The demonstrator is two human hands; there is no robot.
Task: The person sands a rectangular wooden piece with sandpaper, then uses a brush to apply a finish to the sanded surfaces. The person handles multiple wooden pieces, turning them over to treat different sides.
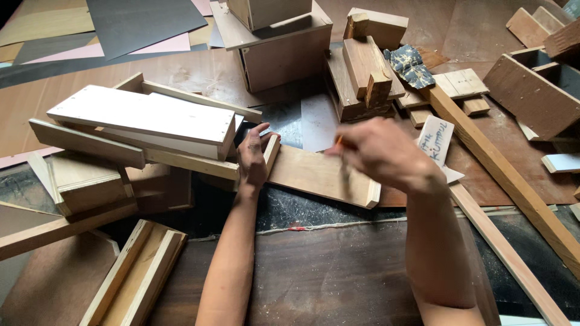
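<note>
Flat brown wooden board (320, 175) lies across the dark surface (314, 271) directly under your two hands, its far end reaching just past your right hand (377, 154) and its near end tucked beneath your left hand (252, 158). Your left hand rests flat, fingers spread and pressing on the board's end where a narrow pale wood strip (272, 152) stands against it; it steadies rather than grips. Your right hand is blurred with movement and curled closed, and a thin orange pencil-like tool (339, 142) seems to poke out at the fingers (too smeared to be sure).

To the left of your left hand sits a stack of pale wooden boxes and planks (142, 124); beyond your right hand are a cluster of darker wood blocks (365, 66) and a long diagonal timber batten (501, 169).

The likely trouble: the board looks to be held only by light pressure at one end, so a firm stroke from your right hand could swing it. The pale strip could also tip away, and the leaning stack beside your left wrist might shed a piece if nudged.
</note>
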